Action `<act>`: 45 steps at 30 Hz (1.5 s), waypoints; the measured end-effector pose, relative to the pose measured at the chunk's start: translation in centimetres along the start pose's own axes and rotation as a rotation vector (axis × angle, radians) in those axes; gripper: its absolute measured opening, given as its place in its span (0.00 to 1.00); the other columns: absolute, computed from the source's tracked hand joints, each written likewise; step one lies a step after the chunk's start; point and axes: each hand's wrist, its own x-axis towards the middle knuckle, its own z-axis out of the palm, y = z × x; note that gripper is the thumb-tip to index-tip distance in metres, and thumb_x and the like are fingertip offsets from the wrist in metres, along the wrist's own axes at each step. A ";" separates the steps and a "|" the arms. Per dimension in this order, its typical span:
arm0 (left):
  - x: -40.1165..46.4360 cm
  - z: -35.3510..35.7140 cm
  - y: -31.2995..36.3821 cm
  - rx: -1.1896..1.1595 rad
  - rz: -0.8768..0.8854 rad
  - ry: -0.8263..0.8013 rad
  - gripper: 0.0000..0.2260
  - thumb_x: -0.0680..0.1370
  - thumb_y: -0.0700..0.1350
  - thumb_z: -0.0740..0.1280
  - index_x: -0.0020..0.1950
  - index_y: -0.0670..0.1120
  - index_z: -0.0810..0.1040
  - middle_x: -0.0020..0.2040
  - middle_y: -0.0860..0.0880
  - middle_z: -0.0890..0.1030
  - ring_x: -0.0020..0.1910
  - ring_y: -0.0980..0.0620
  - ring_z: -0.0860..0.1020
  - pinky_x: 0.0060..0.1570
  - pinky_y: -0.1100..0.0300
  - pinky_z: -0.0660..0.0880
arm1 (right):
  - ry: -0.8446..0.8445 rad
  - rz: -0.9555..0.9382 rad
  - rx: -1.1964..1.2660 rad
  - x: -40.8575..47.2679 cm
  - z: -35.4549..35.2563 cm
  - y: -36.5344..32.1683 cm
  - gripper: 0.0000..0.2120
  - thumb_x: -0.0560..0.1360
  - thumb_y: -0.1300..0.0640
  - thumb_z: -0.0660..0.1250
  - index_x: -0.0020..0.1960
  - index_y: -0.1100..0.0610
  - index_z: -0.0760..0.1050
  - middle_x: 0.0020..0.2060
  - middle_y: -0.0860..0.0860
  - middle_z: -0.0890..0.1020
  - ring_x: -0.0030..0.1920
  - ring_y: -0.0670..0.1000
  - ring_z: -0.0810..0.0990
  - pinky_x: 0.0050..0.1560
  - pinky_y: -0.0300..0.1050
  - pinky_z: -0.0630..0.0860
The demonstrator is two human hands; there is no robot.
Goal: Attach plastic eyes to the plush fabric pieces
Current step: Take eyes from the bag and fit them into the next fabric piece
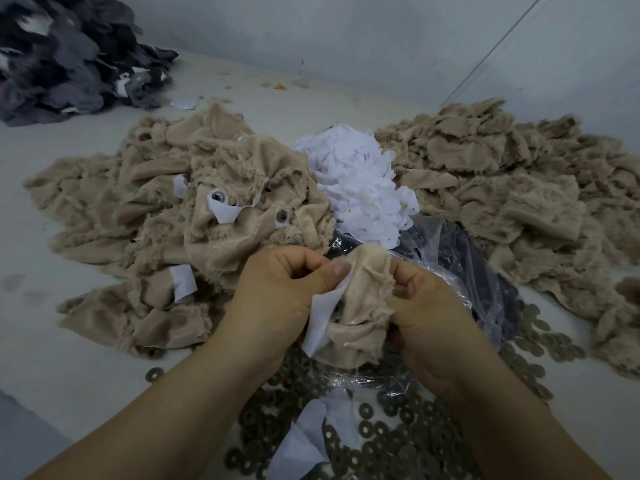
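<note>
Both hands grasp one crumpled beige plush fabric piece (360,306) between them, low in the middle of the view. The left hand (277,292) has its fingers curled in and its thumb pressed flat across a white backing patch (320,323) that hangs from the piece's left edge, pinching patch and plush together. The right hand (426,313) is clenched on the piece's right edge, fingers folded under the fabric so their tips are hidden. Whether a plastic eye sits inside the held piece cannot be told. Just beyond the left hand lies a heap of beige plush pieces (145,216), two of them showing dark round plastic eyes (217,196) set in white patches. Beyond the grip, between the two heaps, is a mound of loose white cut patches (363,181); past the right hand spreads a second heap of beige plush pieces (512,188). Directly behind and under the right hand a crinkled clear plastic bag (460,268) holds dark parts. Below both wrists the pale table (69,375) is strewn with many dull brown ring-shaped washers (381,431). Far beyond the left hand, in the corner, sits a pile of dark grey fabric pieces (65,60).
</note>
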 end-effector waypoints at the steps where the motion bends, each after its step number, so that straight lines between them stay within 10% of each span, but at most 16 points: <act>1: 0.0 0.1 0.0 0.012 0.011 -0.004 0.19 0.64 0.55 0.72 0.37 0.38 0.82 0.38 0.34 0.82 0.36 0.35 0.79 0.41 0.39 0.79 | 0.014 -0.016 -0.022 -0.1 0.0 0.0 0.12 0.72 0.71 0.70 0.46 0.57 0.85 0.43 0.60 0.87 0.41 0.58 0.87 0.36 0.45 0.82; 12: 0.0 0.4 -0.3 0.119 0.114 -0.021 0.14 0.68 0.51 0.71 0.37 0.39 0.83 0.33 0.41 0.83 0.31 0.50 0.79 0.32 0.56 0.78 | 0.108 -0.261 -0.297 -0.7 0.3 -0.5 0.17 0.71 0.75 0.71 0.42 0.53 0.86 0.36 0.53 0.87 0.36 0.51 0.87 0.34 0.43 0.81; 20: 0.1 0.4 -0.5 0.163 0.136 -0.011 0.07 0.74 0.41 0.73 0.36 0.41 0.83 0.30 0.44 0.82 0.28 0.53 0.78 0.29 0.63 0.77 | 0.144 -0.400 -0.543 -0.8 0.2 -0.6 0.39 0.74 0.71 0.71 0.70 0.35 0.68 0.37 0.61 0.84 0.38 0.69 0.81 0.35 0.67 0.79; 25: -0.4 0.6 -0.2 0.287 0.244 0.046 0.09 0.74 0.44 0.74 0.35 0.43 0.82 0.29 0.46 0.81 0.26 0.48 0.77 0.26 0.57 0.75 | 0.035 -0.339 -0.468 -0.6 -0.2 -0.7 0.24 0.70 0.75 0.62 0.51 0.51 0.86 0.43 0.48 0.88 0.44 0.47 0.86 0.40 0.38 0.81; 31: -0.5 0.9 -0.2 0.431 0.297 0.052 0.10 0.74 0.42 0.74 0.33 0.46 0.80 0.29 0.52 0.80 0.25 0.62 0.73 0.27 0.70 0.69 | -0.015 -0.173 -0.344 -0.2 -0.8 -0.9 0.08 0.74 0.53 0.70 0.50 0.50 0.87 0.48 0.52 0.88 0.53 0.51 0.86 0.57 0.49 0.82; 45: -0.6 0.7 -0.2 0.126 0.117 -0.001 0.04 0.74 0.40 0.74 0.39 0.44 0.84 0.36 0.48 0.85 0.36 0.50 0.83 0.38 0.58 0.81 | 0.172 -0.254 -0.255 -0.3 -0.5 -0.2 0.09 0.75 0.65 0.72 0.49 0.53 0.86 0.42 0.51 0.88 0.45 0.51 0.88 0.46 0.43 0.84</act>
